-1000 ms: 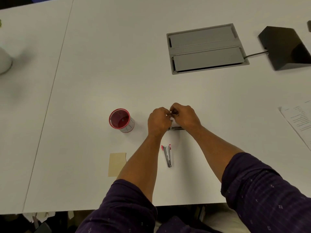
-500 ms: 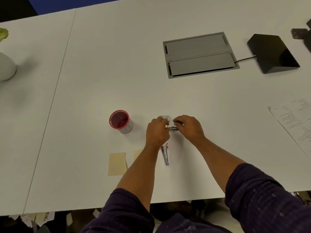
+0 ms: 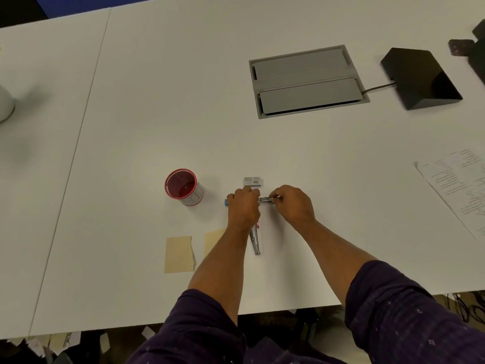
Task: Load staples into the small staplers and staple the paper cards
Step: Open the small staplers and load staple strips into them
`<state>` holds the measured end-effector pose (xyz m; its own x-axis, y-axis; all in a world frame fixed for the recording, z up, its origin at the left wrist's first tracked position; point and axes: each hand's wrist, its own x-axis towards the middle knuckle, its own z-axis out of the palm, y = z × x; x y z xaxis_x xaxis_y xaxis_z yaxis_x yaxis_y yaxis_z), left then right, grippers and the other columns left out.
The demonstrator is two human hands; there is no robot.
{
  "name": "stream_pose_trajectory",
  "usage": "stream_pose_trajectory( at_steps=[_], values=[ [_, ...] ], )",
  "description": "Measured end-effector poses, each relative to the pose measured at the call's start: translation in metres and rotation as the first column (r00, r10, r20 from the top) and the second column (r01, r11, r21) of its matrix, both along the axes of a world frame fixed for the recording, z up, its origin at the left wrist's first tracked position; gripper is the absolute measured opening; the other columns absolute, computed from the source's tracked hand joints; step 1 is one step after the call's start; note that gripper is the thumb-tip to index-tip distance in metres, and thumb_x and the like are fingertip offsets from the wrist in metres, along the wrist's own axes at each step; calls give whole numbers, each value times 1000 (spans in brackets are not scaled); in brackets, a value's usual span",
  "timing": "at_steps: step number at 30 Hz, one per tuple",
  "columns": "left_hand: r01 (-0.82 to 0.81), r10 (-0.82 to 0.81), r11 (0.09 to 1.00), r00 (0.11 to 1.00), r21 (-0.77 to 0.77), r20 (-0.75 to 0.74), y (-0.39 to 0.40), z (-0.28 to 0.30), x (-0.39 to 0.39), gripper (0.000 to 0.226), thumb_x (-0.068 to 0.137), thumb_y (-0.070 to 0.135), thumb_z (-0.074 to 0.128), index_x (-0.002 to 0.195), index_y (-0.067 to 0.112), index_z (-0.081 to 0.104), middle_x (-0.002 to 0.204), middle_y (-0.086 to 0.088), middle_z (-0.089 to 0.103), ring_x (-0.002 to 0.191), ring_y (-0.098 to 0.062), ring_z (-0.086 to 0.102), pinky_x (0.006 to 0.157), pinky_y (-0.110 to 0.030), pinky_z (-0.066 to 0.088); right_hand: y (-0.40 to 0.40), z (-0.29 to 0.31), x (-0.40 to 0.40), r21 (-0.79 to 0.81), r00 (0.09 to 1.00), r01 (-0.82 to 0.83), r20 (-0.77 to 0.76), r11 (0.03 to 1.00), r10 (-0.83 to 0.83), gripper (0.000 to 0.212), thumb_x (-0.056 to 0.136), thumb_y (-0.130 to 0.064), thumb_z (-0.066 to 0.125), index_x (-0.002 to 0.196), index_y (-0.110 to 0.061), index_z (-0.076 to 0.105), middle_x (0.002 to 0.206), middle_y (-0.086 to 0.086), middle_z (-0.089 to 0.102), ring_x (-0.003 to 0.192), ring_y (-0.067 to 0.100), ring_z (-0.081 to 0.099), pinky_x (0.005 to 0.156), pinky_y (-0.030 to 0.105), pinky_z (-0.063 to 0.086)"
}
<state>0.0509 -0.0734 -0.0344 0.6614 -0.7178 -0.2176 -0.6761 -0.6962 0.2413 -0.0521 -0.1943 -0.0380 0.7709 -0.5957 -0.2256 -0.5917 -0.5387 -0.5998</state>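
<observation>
Staple box (image 3: 252, 181) now uncovered at 12 o'clock; left hand (image 3: 242, 208) gripping, right hand (image 3: 294, 206) pinching blue stapler (image 3: 266, 200), loading staples; closing next.

Both sleeves (image 3: 409, 313) were dark purple fabric with a faint grid weave and small pale diamond-shaped flecks, pushed up to around the elbows. Forearms and both hands were bare. No rings or watch visible.
</observation>
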Motion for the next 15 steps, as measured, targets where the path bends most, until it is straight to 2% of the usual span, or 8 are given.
stream_pose_trajectory(
  at_steps=[8, 15],
  values=[
    [37, -36, 999, 999, 40, -28, 5, -10, 4, 25, 90, 12, 63, 115, 15, 65, 114, -5, 60, 107, -28, 56, 90, -39, 40, 2, -7, -5, -44, 1000, -5, 14, 999, 5, 18, 95, -17, 64, 102, -25, 79, 102, -8, 75, 95, 15, 66, 78, 31, 52],
    [96, -97, 995, 994, -19, -50, 11, -7, 1, 26, 78, 3, 68, 101, 11, 60, 102, -8, 60, 94, -29, 56, 73, -35, 35, 6, -11, -8, -29, 997, 8, 74, 1000, -5, 15, 94, -19, 66, 103, -23, 78, 102, -7, 74, 91, 15, 65, 80, 32, 52]
  ],
)
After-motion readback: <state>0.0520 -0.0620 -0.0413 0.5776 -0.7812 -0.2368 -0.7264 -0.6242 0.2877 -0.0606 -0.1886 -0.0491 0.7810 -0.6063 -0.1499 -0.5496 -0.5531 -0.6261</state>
